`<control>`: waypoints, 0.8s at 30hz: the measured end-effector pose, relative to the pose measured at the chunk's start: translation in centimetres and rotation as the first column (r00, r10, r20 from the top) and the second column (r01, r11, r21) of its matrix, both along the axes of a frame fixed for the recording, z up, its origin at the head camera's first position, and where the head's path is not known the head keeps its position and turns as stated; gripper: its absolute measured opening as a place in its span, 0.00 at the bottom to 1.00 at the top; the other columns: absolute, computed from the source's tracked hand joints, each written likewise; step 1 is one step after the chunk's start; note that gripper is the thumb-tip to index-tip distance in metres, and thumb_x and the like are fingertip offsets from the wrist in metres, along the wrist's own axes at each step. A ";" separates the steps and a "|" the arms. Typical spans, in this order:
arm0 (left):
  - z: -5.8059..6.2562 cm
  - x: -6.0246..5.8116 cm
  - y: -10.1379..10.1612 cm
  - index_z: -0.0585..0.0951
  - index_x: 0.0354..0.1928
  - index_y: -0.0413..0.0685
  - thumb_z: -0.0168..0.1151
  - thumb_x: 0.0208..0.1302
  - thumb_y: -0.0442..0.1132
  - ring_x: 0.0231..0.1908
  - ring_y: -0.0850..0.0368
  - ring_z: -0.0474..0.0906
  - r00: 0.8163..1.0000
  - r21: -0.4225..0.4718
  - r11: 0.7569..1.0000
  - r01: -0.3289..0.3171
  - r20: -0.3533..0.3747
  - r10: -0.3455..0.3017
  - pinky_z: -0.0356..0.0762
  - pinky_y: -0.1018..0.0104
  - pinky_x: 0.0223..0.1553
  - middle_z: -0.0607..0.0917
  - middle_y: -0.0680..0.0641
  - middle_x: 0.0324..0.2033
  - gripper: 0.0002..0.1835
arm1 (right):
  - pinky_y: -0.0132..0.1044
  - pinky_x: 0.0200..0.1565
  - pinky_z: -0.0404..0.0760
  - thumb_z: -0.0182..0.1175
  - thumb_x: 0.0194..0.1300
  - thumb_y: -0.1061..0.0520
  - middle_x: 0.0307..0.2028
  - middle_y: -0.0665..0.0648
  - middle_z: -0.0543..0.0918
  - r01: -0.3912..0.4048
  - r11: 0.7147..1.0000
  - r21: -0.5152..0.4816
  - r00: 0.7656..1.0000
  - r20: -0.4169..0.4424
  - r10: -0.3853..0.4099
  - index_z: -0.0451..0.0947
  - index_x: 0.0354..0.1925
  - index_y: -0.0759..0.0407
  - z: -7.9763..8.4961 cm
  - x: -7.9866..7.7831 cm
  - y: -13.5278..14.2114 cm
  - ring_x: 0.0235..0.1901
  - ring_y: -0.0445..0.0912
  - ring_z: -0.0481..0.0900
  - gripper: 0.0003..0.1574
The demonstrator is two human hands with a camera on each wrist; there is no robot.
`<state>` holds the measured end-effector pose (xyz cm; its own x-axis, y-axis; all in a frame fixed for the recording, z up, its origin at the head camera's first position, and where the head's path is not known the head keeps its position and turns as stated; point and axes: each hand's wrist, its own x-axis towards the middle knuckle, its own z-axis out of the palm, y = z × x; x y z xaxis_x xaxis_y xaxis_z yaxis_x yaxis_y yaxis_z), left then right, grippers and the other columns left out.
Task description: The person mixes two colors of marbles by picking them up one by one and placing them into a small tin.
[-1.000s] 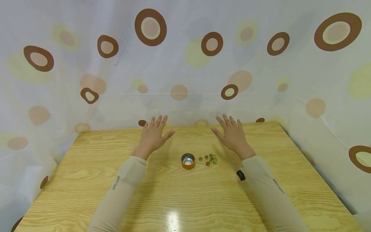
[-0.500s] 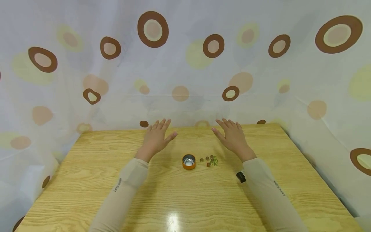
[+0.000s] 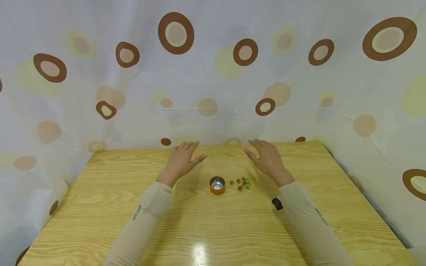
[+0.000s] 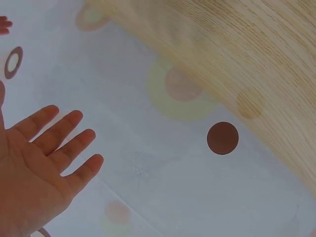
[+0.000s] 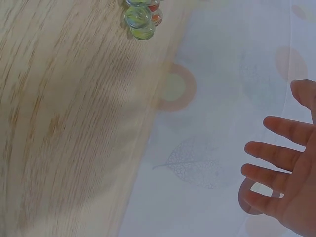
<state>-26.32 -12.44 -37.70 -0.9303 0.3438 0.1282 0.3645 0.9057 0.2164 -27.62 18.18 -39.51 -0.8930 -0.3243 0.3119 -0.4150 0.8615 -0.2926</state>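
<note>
A small orange cup with a shiny metal inside stands upright mid-table. Several glass marbles lie to its right, some greenish, some reddish-brown. My left hand is held above the table, beyond the cup and to its left, holding nothing. Beyond the marbles and to the right, my right hand is likewise raised with nothing in it. The left wrist view shows the left palm with fingers apart. In the right wrist view the right fingers are spread, and part of the marble cluster appears at the top.
The wooden table ends at a pale curtain with brown, yellow and peach circles, hanging behind and at both sides. A small black object shows beside the right sleeve.
Both hands have tipped downward at the fingers, and the left has shifted slightly right and nearer. The view has moved a little. Cup and marbles stay in place.
</note>
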 end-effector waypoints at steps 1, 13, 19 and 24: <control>0.0 0.0 0.0 0.61 0.72 0.46 0.42 0.70 0.65 0.69 0.43 0.58 1.000 -0.002 1.000 0.003 -0.001 -0.003 0.55 0.44 0.66 0.66 0.41 0.68 0.39 | 0.63 0.62 0.59 0.49 0.74 0.43 0.63 0.70 0.69 -0.003 1.000 -0.005 1.000 0.002 0.003 0.68 0.66 0.62 0.0 0.0 0.0 0.62 0.66 0.65 0.33; -0.1 0.6 0.5 0.69 0.67 0.42 0.44 0.71 0.63 0.64 0.42 0.65 0.999 0.011 0.999 0.044 0.013 -0.044 0.58 0.44 0.64 0.73 0.40 0.62 0.36 | 0.63 0.59 0.62 0.52 0.73 0.44 0.61 0.70 0.72 -0.007 1.000 -0.001 1.000 0.018 0.007 0.72 0.63 0.63 -0.4 0.4 0.1 0.61 0.65 0.68 0.31; -0.2 0.9 0.7 0.72 0.65 0.42 0.45 0.71 0.62 0.61 0.41 0.70 0.997 0.011 0.997 0.073 0.028 -0.073 0.62 0.45 0.62 0.76 0.39 0.59 0.34 | 0.63 0.58 0.64 0.54 0.72 0.46 0.59 0.70 0.74 -0.016 1.000 -0.009 1.000 0.011 0.016 0.73 0.61 0.64 -0.4 0.4 -0.1 0.59 0.65 0.69 0.30; -0.3 1.1 0.9 0.74 0.63 0.41 0.49 0.71 0.59 0.59 0.40 0.71 0.993 0.006 0.993 0.117 0.009 -0.117 0.66 0.47 0.60 0.77 0.39 0.58 0.31 | 0.63 0.56 0.66 0.55 0.71 0.46 0.57 0.69 0.76 -0.023 1.000 -0.013 1.000 0.010 0.023 0.75 0.60 0.64 -0.4 0.4 -0.2 0.57 0.65 0.71 0.29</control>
<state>-25.21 -11.54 -38.03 -0.8849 0.4498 0.1214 0.4659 0.8558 0.2250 -27.18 17.98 -39.89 -0.8886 -0.3408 0.3071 -0.4315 0.8480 -0.3077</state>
